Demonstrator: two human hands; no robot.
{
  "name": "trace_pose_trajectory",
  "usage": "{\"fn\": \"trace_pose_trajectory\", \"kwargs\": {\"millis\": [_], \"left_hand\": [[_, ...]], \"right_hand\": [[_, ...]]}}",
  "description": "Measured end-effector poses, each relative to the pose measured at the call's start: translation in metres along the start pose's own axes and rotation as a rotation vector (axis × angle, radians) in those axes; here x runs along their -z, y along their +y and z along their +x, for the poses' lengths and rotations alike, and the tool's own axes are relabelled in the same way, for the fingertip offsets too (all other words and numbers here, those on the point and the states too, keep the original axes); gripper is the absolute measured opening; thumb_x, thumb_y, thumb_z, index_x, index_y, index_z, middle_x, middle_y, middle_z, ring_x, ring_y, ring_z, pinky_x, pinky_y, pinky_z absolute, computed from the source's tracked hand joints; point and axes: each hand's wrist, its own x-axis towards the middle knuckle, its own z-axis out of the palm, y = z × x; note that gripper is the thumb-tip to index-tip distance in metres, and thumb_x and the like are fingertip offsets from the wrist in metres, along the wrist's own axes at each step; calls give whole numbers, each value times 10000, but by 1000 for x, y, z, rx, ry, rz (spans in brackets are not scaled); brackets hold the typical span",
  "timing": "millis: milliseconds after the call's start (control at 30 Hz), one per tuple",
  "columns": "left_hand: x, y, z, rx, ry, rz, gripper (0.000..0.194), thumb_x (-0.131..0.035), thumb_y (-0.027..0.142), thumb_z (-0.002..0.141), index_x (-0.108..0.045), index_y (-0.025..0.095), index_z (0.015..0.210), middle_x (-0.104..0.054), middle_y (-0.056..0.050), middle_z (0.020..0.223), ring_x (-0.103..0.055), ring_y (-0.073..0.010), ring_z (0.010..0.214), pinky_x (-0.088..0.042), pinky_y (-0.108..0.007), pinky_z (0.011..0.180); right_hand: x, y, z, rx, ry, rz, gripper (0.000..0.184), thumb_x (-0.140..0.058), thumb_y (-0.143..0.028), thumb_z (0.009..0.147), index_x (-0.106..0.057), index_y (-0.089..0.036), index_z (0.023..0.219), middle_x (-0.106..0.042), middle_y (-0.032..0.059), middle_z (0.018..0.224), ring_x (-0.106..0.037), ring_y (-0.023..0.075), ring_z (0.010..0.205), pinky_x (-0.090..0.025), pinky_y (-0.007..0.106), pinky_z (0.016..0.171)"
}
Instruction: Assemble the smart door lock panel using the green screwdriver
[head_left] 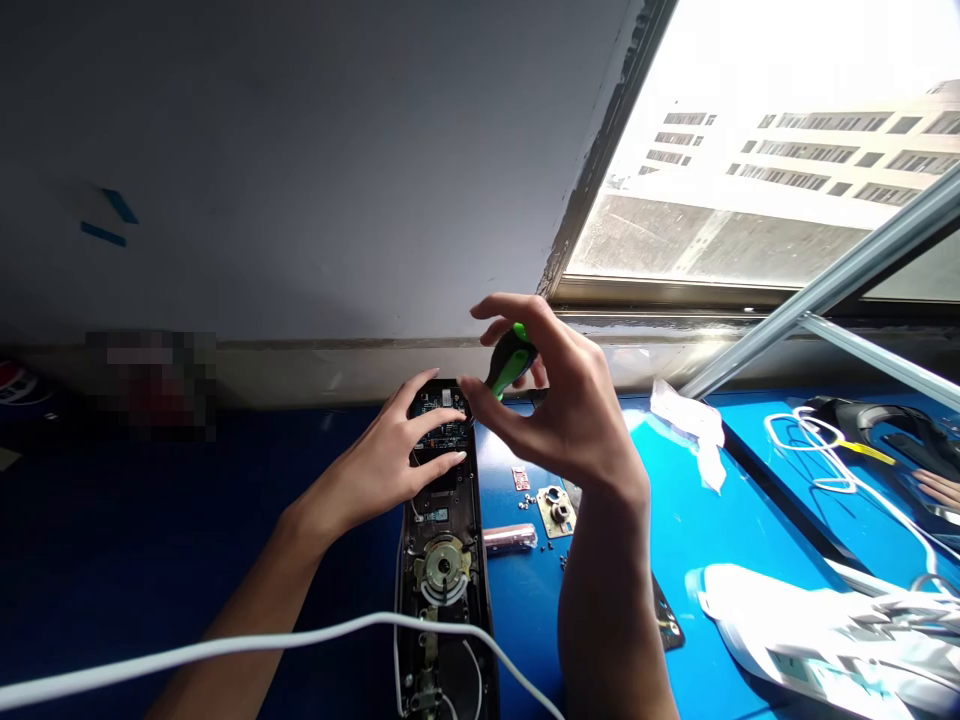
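White cable (225,650) sags below the right hand (559,420), its fingers curled around a green-and-black screwdriver (511,360), while the left hand (379,460) spreads its fingers to steady a circuit board (442,420) at centre.

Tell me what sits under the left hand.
The left hand rests on a circuit board mounted in a black lock body. Only parts of the board show between the fingers; the part beneath them is covered.
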Motion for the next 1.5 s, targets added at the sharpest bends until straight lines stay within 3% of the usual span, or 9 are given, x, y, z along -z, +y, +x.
{"fn": "trace_pose_trajectory", "kwargs": {"millis": [100,267,400,533,733,867,1067,1200,1500], "left_hand": [[0,1,-1,-5,-2,10,460,-627,578,973,-666,357,1374,-156,12,1751,-338,-380,1567,-333,-519,1298],[-1,-2,-2,12,-10,4,468,-612,585,981,-642,370,1396,-113,26,1764,-325,-373,1574,-383,-520,1272],[-1,-2,-2,16,-6,14,445,-617,589,978,-654,395,1377,-126,38,1756,-351,-369,1563,-384,-534,1269],[-1,-1,-2,-11,4,15,443,-622,558,984,-653,365,1382,-134,24,1759,-328,-365,1575,-378,-518,1276],[0,-2,-1,-1,12,23,442,-638,569,971,-666,386,1372,-161,15,1753,-381,-379,1547,-402,-535,1255],[0,-1,-1,-20,20,21,434,-635,550,979,-672,352,1363,-157,0,1758,-363,-366,1559,-393,-515,1264],[-1,-2,-2,-9,14,24,441,-633,561,977,-666,373,1375,-147,2,1758,-384,-371,1547,-394,-531,1261],[-1,-3,-2,-13,19,18,437,-638,554,975,-668,358,1365,-143,9,1761,-365,-364,1558,-391,-513,1267],[-1,-2,-1,-1,6,13,434,-627,558,981,-664,360,1365,-135,14,1761,-335,-348,1574,-381,-506,1275]], "right_hand": [[-1,1,0,-8,44,-16,344,-696,-209,912,-619,-253,1244,-707,-4,1012,-625,120,798,-540,277,763],[-3,3,0,-10,4,18,504,-642,-114,854,-566,-273,1326,-680,-7,1029,-598,113,754,-525,273,702],[-2,2,0,-21,68,-34,307,-689,-184,911,-632,-247,1207,-694,-4,984,-621,122,789,-543,291,779],[0,-1,0,18,6,26,453,-627,-76,855,-593,-254,1270,-681,5,1090,-634,123,817,-552,292,789],[-1,-1,0,-17,46,8,299,-677,-201,928,-619,-258,1215,-697,-5,973,-629,130,787,-550,295,757],[1,-1,-1,8,5,15,476,-623,-105,857,-578,-267,1302,-685,2,1063,-600,116,754,-532,283,705],[0,-1,0,-40,51,-38,333,-661,-188,911,-606,-257,1232,-698,-10,972,-597,117,725,-536,295,727],[1,-1,0,-16,14,-23,472,-630,-113,845,-570,-275,1284,-687,-2,1060,-588,115,718,-521,295,685],[1,0,1,0,-21,19,522,-633,-86,838,-559,-275,1319,-677,6,1109,-581,103,733,-528,274,685]]}}
